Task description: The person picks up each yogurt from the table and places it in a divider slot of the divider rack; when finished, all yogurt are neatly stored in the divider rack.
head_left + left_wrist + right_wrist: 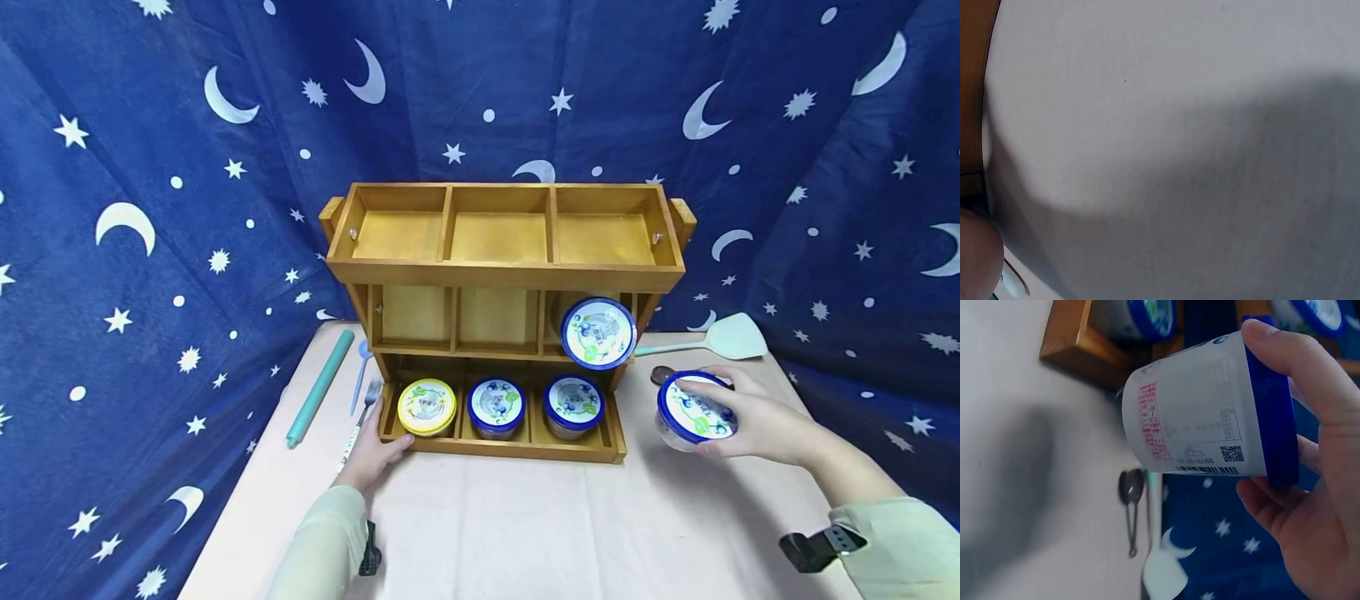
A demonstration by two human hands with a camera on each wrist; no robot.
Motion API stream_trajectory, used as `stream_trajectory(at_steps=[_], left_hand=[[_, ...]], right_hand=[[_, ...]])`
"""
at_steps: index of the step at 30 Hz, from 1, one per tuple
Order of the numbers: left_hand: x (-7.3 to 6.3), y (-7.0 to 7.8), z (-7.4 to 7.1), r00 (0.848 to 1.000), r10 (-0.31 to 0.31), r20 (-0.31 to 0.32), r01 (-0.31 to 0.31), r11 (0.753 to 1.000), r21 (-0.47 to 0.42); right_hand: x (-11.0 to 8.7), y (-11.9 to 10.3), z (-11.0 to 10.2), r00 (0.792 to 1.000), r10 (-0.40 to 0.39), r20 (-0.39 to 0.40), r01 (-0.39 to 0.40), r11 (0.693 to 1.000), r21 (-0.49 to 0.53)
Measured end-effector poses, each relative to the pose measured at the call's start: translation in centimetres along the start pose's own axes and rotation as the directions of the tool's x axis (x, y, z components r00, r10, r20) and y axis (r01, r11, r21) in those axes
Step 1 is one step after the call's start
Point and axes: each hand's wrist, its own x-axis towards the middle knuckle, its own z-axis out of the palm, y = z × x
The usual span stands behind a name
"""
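My right hand [757, 421] grips a white yogurt tub [1191, 412] by its blue lid [697, 406], thumb on one side of the rim and fingers on the other. The tub hangs above the table, right of a three-tier wooden rack [510, 450]. At the rack's lower left corner, my left hand [367, 454] holds the frame, thumb along the front edge and fingers by the side. The bottom tier holds a yellow-lidded tub [427, 407] and two blue-lidded tubs [497, 407] [573, 405]. Another blue-lidded tub [598, 333] stands in the middle tier's right compartment.
Left of the rack lie a teal rolling pin [320, 389], a blue spoon [360, 375] and a fork [367, 404]. A pale turner [735, 337] and a dark spoon [1130, 506] lie to the right. Behind hangs a blue star-and-moon cloth [480, 92].
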Motion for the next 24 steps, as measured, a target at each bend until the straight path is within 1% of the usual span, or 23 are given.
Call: stream_trajectory(at_steps=[3,5,12,18,24], left_hand=[[-0.1,0.0,-0.1,1.000,0.009,-0.008,-0.009,1.000,0.003],[-0.1,0.0,-0.1,1.000,0.011,-0.007,-0.011,1.000,0.003],[0.0,0.1,-0.1,1.000,-0.005,0.000,0.005,1.000,0.000],[0.0,0.1,0.0,1.000,0.005,-0.008,-0.005,1.000,0.003],[-0.1,0.1,0.0,1.000,-0.005,0.002,0.005,1.000,-0.006]], right_hand=[[0.4,-1.3,-0.3,0.998,-0.065,-0.009,0.065,0.998,-0.011],[0.5,-2.1,-0.5,0.996,-0.092,-0.006,0.092,0.996,-0.017],[0.8,-4.6,-1.1,0.990,-0.141,-0.003,0.140,0.990,-0.032],[1.6,-6.5,-1.1,0.978,-0.210,-0.012,0.211,0.977,0.026],[3.0,-8.3,-0.5,0.970,-0.241,0.007,0.239,0.965,0.110]])
